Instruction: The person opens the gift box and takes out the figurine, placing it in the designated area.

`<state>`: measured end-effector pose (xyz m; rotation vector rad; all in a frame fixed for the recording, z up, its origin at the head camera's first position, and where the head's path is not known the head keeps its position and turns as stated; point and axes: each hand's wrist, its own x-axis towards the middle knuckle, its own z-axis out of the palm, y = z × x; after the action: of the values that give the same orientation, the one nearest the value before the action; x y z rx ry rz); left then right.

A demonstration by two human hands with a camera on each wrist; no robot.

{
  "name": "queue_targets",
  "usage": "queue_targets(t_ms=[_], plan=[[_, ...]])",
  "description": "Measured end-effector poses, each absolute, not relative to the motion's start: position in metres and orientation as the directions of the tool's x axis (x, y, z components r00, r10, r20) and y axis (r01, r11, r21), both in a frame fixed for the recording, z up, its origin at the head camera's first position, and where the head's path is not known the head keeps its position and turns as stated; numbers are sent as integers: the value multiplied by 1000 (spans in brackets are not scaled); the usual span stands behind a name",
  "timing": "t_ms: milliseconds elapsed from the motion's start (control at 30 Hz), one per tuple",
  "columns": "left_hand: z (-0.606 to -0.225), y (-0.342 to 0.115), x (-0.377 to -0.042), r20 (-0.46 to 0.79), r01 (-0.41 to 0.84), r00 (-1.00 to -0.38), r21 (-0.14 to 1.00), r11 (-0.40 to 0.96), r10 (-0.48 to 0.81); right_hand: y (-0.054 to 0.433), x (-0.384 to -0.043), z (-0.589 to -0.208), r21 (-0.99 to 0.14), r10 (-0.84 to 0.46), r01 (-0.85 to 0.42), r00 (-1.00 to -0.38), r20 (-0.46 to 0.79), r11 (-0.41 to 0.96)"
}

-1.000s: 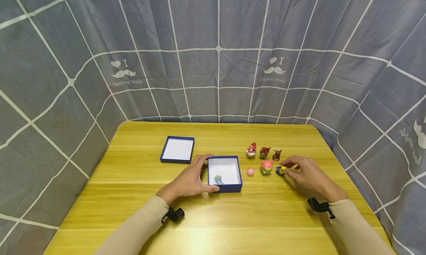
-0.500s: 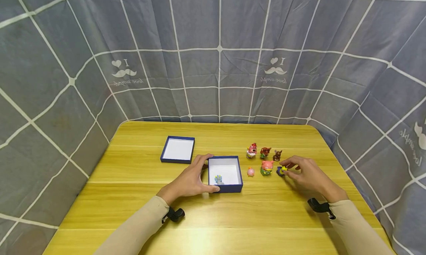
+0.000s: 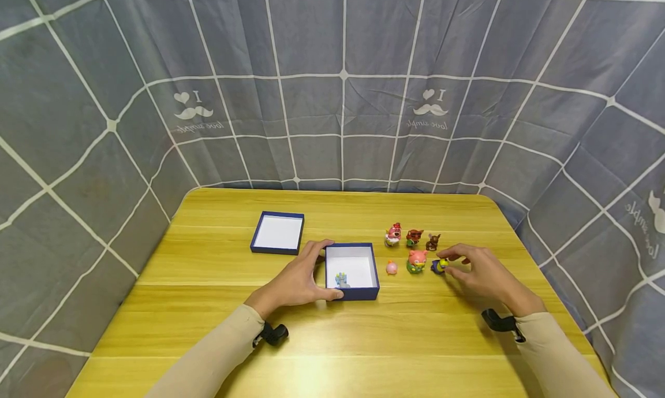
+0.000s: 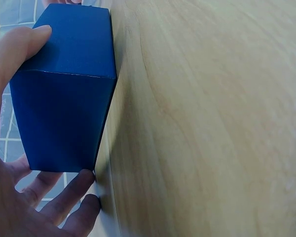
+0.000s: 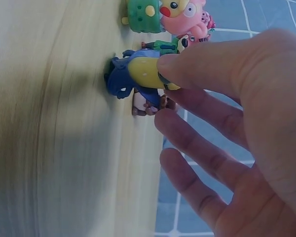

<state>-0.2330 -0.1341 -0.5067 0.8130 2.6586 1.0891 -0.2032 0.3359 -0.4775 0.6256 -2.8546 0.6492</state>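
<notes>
My left hand (image 3: pixel 296 279) grips a dark blue box (image 3: pixel 353 294) by its left side, thumb on the near wall and fingers at the far one. White lines the inside of the box, and a small grey-blue figurine (image 3: pixel 341 281) lies in its near left part. At the right, my right hand (image 3: pixel 480 274) pinches a blue and yellow figurine (image 3: pixel 438 266) between thumb and index finger. In the right wrist view the thumb presses the yellow top of that figurine, while the other fingers are spread apart below.
A pink-headed figurine in green (image 3: pixel 416 261) stands just left of the pinched one, with a small pink figurine (image 3: pixel 392 267) beyond it. Behind are a red-pink figurine (image 3: pixel 393 235), a reddish-brown one (image 3: pixel 414 237) and a brown one (image 3: pixel 433 242). The box lid (image 3: pixel 277 233) lies upturned at the back left.
</notes>
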Motion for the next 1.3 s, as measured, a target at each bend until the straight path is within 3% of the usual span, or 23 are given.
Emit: queue_targets(t_ms=[267, 767, 1067, 1300], plan=[[-507, -134, -233, 57, 420, -839, 699, 578, 541, 335, -201, -472, -339, -373, -462, -879, 298, 819], [-508, -134, -234, 53, 429, -837, 682, 593, 545, 294, -205, -437, -218, -476, -602, -765, 434, 768], [-506, -131, -234, 41, 422, -835, 688, 591, 548, 245, -216, -427, -313, -583, -665, -746, 321, 678], [-505, -132, -233, 40, 424, -831, 691, 585, 555, 203, -227, -425, -361, -682, -681, -716, 146, 638]])
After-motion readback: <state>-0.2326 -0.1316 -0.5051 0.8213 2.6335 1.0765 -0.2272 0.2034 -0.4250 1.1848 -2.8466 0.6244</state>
